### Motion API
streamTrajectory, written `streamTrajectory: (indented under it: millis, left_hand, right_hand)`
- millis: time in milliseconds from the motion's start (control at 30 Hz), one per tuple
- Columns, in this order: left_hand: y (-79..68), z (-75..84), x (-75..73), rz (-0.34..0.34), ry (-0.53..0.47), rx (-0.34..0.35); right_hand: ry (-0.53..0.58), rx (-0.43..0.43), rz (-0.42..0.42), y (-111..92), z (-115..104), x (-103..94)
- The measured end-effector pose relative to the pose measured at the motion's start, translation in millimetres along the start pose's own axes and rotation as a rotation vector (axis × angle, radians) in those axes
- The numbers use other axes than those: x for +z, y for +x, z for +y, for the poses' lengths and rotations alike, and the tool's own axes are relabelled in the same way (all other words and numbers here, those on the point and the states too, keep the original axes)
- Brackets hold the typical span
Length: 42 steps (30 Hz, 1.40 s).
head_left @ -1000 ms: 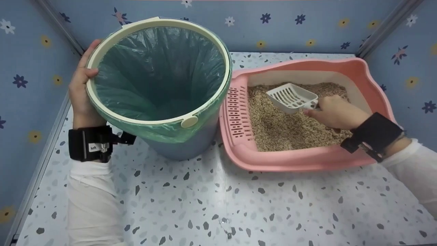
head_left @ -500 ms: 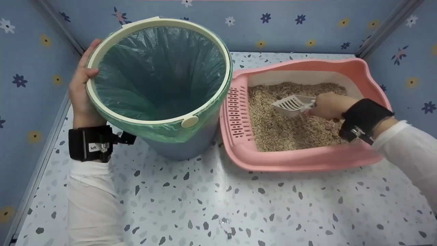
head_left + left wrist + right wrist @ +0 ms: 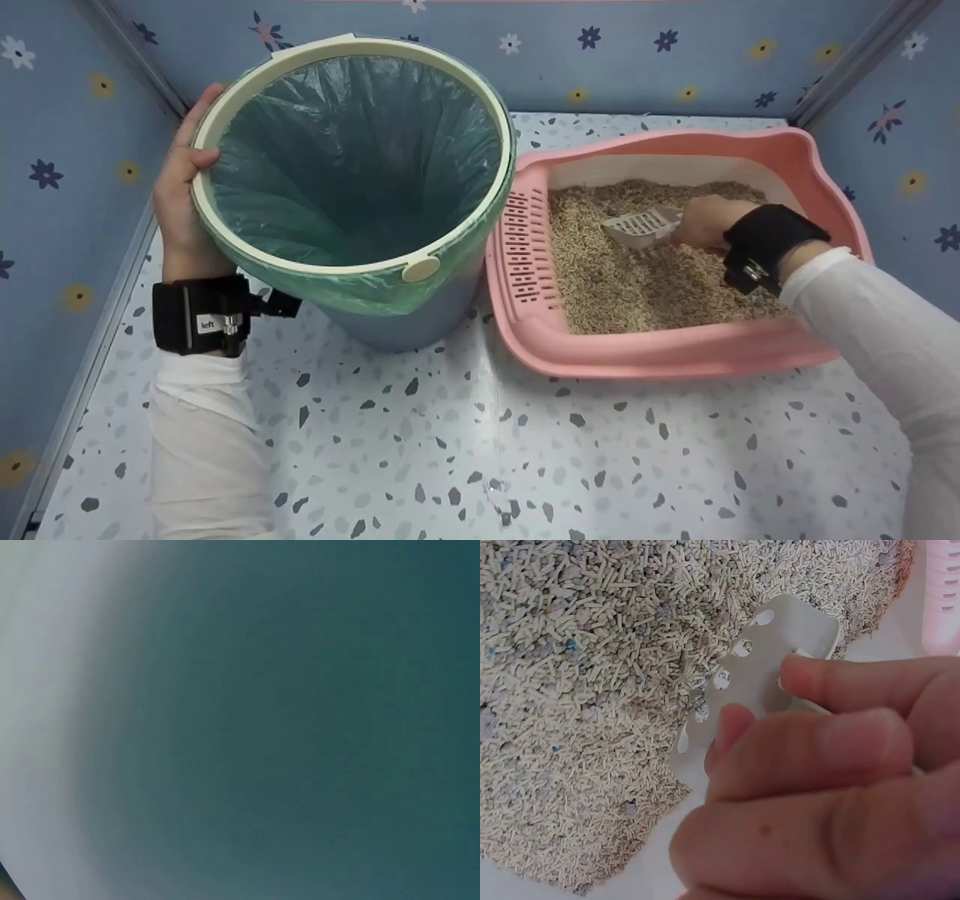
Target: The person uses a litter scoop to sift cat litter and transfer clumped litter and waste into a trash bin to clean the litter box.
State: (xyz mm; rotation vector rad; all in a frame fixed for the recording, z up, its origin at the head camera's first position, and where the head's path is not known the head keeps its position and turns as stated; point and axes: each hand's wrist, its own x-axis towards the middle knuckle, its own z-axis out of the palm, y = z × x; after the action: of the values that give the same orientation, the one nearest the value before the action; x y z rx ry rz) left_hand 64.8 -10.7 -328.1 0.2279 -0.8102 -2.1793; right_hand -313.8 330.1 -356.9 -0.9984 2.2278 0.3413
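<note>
On the left in the head view stands a blue trash can [image 3: 420, 322] lined with a green plastic bag [image 3: 360, 157]. My left hand [image 3: 184, 199] grips its far-left side, thumb over the cream rim and fingers along the outside. My right hand [image 3: 705, 221] holds a pale grey slotted litter scoop [image 3: 639, 227] by its handle. The scoop is low over the pellet litter [image 3: 615, 300] in the pink litter box [image 3: 660, 360]. In the right wrist view, the tilted scoop [image 3: 795, 630] shows its row of slots against the litter, with curled fingers hiding the handle.
The litter box stands right beside the trash can, its perforated step [image 3: 523, 247] facing the can. Blue flowered walls [image 3: 622, 60] close in the back and both sides. The speckled floor [image 3: 487, 450] stretches in front. The left wrist view is only a blur of green and white.
My right hand has moved a little left and away from me, and the scoop has shifted slightly lower in view and changed its tilt. My left hand keeps its hold on the can.
</note>
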Motion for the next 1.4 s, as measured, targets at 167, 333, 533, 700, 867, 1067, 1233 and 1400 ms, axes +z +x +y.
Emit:
streamTrajectory:
  millis: [167,333,533,700,867,1067,1233,1400]
  left_hand:
    - [0.0,0.2,0.0,0.004,-0.015,0.0]
    - [0.7,0.0,0.0,-0.004,-0.009,0.013]
    - [0.0,-0.6,-0.9,-0.014,-0.014,0.021]
    - [0.3,-0.4,-1.0,-0.009,-0.034,0.014]
    - [0.6,-0.6,-0.3,-0.006,-0.039,0.012]
    - [0.5,-0.5,-0.1,0.001,-0.015,0.003]
    - [0.2,-0.1,-0.1,-0.006,-0.018,0.003]
    - [-0.4,-0.5,0.1,-0.01,-0.009,0.013]
  right_hand:
    - [0.069,0.032,-0.009,10,-4,2.9]
    - [0.161,0.039,0.014,20,-11,9.0]
    - [0.302,0.056,0.075,30,-22,20.0]
    - [0.326,0.05,0.158,35,-27,30.0]
    - [0.432,0.057,0.173,35,-26,35.1]
    - [0.462,0.054,0.18,29,-23,32.0]
    - [0.509,0.053,0.205,22,-22,27.0]
    - [0.577,0.062,0.213,14,-22,23.8]
